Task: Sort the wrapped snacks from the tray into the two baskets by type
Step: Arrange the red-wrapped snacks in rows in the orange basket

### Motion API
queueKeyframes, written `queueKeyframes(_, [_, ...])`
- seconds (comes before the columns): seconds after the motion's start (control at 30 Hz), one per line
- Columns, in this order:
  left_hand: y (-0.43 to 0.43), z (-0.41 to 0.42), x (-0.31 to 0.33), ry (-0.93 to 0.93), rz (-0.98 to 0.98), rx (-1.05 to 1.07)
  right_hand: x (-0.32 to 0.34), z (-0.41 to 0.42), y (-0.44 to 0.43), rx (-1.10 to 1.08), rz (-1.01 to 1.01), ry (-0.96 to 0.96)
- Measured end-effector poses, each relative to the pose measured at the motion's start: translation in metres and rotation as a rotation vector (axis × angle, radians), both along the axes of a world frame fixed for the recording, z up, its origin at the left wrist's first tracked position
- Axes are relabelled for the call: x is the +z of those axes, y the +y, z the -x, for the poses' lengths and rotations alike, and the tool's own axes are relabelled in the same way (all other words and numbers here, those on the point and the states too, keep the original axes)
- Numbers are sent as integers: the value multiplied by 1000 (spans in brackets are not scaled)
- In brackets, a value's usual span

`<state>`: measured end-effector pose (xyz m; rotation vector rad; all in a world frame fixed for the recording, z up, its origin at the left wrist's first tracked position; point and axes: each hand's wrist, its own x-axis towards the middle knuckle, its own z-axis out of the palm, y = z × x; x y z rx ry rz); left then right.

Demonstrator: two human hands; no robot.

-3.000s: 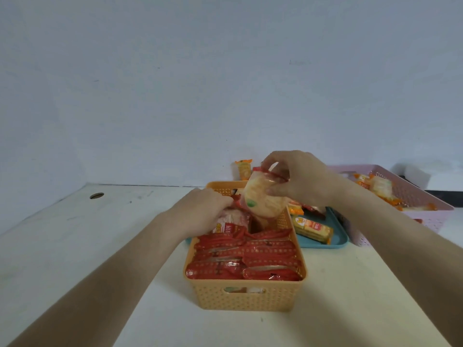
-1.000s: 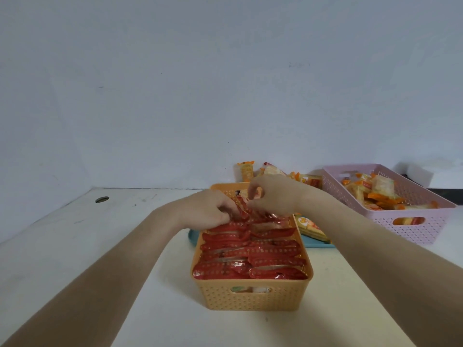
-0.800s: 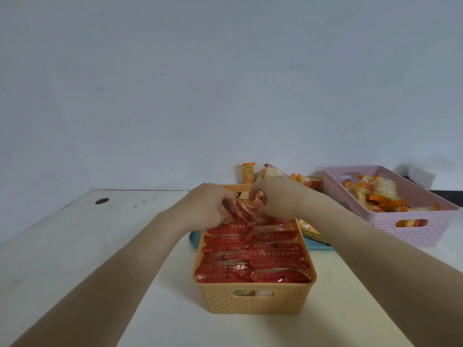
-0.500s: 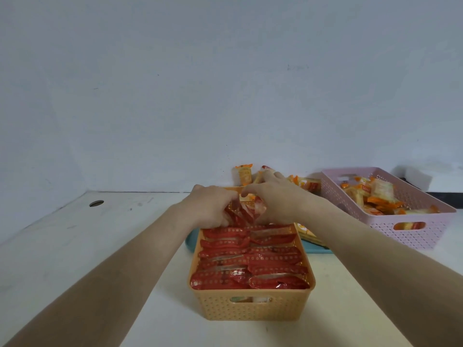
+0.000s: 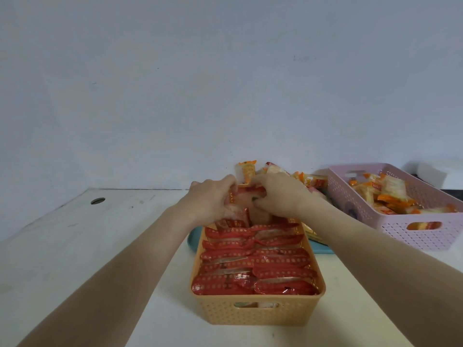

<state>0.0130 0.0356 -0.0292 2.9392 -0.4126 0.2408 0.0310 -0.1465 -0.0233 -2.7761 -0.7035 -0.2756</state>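
Observation:
An orange basket stands in front of me, packed with rows of red-wrapped snacks. At its far end my left hand and my right hand both grip one red-edged snack packet with a pale round cracker inside, held upright between them. Behind the basket lies the teal tray, mostly hidden. Orange-wrapped snacks lie on it. The pink basket at the right holds orange-and-white wrapped snacks.
The white table has a round cable hole at the far left and meets a plain wall behind. One orange snack packet leans upright against the wall. A white box sits behind the pink basket.
My right hand brought the cracker packet down from above the basket to its far end. Both hands then closed around it there and shifted slightly toward the wall.

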Motion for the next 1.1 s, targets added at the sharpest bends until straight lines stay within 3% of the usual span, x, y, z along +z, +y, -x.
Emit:
queueKeyframes(0.1, [0, -1, 2, 22, -86, -26, -2, -3, -5, -31, -111, 31])
queueKeyframes(0.3, [-5, 12, 13, 11, 28, -80, -7, -6, -8, -26, -294, 83])
queueKeyframes(0.5, [3, 26, 12, -14, 384, -18, -10, -6, -12, -56, -340, 20])
queueKeyframes(0.67, [-5, 35, 5, 58, -22, -32, -8, 3, -12, -60, -259, -115])
queueKeyframes(0.8, [-1, 34, 6, 73, -235, -3, -8, 8, -10, -1, -278, -70])
queueKeyframes(0.9, [2, 29, 9, 181, -217, -18, -7, 8, -11, -5, -354, -37])
queueKeyframes(1.1, [7, 31, 16, 120, -34, -31, -1, 14, 1, 65, -261, -96])
